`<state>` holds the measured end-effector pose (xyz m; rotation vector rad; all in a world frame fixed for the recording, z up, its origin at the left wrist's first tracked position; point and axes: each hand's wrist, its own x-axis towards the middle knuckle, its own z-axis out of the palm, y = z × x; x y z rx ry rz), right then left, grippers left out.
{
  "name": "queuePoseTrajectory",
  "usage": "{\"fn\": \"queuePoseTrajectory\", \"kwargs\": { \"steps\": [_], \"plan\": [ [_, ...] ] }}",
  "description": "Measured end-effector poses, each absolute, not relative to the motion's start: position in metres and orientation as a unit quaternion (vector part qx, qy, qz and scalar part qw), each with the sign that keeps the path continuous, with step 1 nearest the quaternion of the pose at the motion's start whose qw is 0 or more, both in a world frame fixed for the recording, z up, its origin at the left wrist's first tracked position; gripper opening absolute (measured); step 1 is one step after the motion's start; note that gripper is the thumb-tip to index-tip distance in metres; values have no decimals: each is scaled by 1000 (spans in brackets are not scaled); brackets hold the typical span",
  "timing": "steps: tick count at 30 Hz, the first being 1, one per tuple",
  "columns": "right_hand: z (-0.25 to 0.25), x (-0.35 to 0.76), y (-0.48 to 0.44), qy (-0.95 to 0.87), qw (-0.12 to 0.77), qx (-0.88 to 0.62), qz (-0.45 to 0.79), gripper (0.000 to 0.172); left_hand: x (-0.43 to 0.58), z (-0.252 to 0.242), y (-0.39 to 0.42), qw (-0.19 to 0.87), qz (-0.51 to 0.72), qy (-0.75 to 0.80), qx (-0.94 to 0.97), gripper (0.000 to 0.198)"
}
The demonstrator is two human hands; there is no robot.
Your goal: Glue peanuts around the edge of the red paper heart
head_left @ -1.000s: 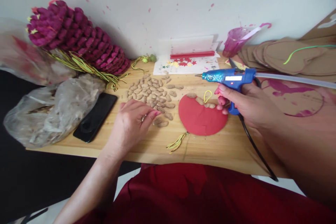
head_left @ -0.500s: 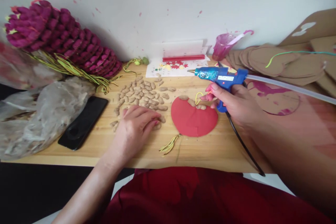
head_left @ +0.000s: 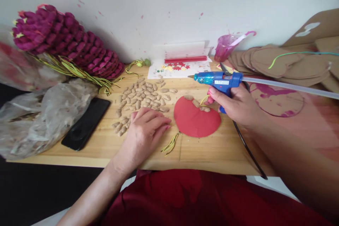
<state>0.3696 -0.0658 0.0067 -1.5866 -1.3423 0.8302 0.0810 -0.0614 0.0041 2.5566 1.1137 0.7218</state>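
Note:
My right hand (head_left: pixel 235 106) grips a blue hot glue gun (head_left: pixel 222 81), its nozzle pointing left above the table. Below it lies a red round disc (head_left: pixel 197 120) with several peanuts (head_left: pixel 204 109) along its upper edge. A yellow cord loop (head_left: pixel 203 99) rises at that edge near my right fingers, and a yellow-green tassel (head_left: pixel 171 143) hangs off the lower left. Just left of the disc, my left hand (head_left: pixel 148 130) rests low with fingers curled together; whatever is under or between them is hidden. Beyond it spreads a pile of loose peanuts (head_left: pixel 143 95).
A black phone (head_left: pixel 86 123) and a plastic bag (head_left: pixel 53 113) lie at left, below a magenta peanut-covered stack (head_left: pixel 74 46). White paper with small stars (head_left: pixel 176 66), a stained cup (head_left: pixel 225 49) and cardboard discs (head_left: pixel 280 63) line the back. The gun's cord (head_left: pixel 247 152) crosses the table edge.
My left hand has moved slightly right, toward the disc; the two peanuts by its fingertips no longer show. The glue gun has dipped a little and shifted left.

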Motion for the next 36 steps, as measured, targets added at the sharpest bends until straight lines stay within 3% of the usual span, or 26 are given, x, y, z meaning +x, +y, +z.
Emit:
{"fn": "queuePoseTrajectory", "kwargs": {
  "steps": [9, 16, 30, 36],
  "plan": [
    [3, 371, -65, -561, 456, -622, 301, 35, 84, 5, -68, 127, 229, 370, 891, 13],
    [-2, 373, -62, -589, 452, -597, 305, 26, 90, 0, -74, 118, 221, 359, 899, 15],
    [6, 373, -65, -525, 401, -654, 367, 37, 88, -3, -77, 178, 227, 345, 893, 19],
    [4, 373, -62, -522, 455, -638, 337, 35, 87, 0, -74, 169, 221, 341, 898, 17]
  ]
}}
